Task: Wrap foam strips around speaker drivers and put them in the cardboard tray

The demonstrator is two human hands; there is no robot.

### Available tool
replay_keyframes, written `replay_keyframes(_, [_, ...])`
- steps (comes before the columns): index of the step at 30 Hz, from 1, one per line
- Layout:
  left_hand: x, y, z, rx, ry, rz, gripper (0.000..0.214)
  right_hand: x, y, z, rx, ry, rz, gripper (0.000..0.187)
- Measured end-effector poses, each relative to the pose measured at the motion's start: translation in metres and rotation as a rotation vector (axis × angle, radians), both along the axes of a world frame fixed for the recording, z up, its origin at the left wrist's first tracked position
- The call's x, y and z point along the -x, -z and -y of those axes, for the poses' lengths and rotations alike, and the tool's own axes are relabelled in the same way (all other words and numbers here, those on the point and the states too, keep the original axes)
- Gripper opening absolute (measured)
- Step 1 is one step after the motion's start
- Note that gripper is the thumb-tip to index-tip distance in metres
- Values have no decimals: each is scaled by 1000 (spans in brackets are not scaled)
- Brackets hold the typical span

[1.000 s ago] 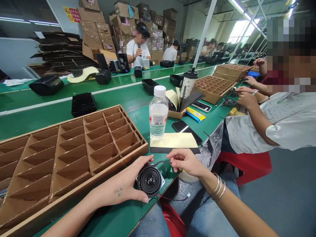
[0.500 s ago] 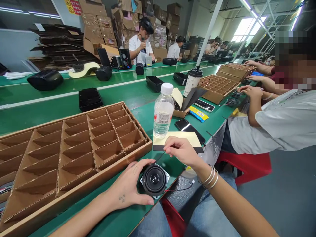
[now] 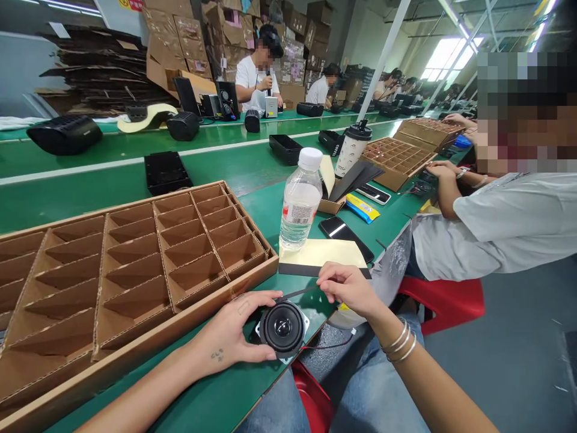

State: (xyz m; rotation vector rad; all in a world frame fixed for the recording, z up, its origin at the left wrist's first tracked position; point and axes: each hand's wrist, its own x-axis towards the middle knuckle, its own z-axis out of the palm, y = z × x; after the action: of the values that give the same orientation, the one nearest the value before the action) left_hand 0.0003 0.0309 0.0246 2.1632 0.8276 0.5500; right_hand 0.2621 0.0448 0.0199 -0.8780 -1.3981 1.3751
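Note:
A round black speaker driver with a white square frame lies on the green bench, its red and black wires trailing right. My left hand is wrapped around its left side. My right hand pinches a thin black strip, which runs taut toward the speaker's upper edge. Where the strip's far end meets the speaker is hard to see. A yellow-backed black sheet lies just beyond my right hand, not touching it.
A cardboard divider tray stands to the left of my hands. Beyond are a water bottle, a phone and a small carton. A co-worker's sleeve and hands are at the right.
The black strip has gone from a curved loop to a straight, taut line. My right hand has moved slightly right, and the whole view has shifted a little.

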Motion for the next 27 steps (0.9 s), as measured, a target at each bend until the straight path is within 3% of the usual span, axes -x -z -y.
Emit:
replay_keyframes(16, [2, 3, -3, -241, 82, -130, 66, -6, 9, 13, 22, 8, 13, 13])
replay_keyframes(22, [3, 3, -2, -336, 66, -177, 67, -7, 11, 18, -53, 49, 71, 13])
replay_keyframes(27, [-1, -7, 0, -394, 74, -264, 67, -7, 10, 21, -214, 53, 182, 14])
